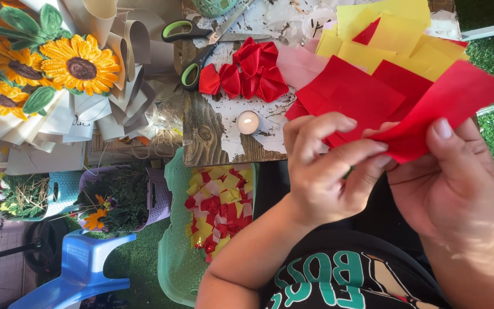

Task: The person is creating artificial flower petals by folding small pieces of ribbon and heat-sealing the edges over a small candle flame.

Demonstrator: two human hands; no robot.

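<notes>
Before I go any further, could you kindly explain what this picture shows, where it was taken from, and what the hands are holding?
There is no machine here: a person wears a camera on the head, so the one picture looks down at their own two bare hands. The left hand and right hand both pinch a red fabric square between fingers and thumb, each grip closed on it. Beyond them a worn wooden table carries more red and yellow squares, folded red bows, green-handled scissors and a small white candle. Below the table, a green basket holds finished red and yellow pieces. Sunflower decorations sit at the far left.
</notes>
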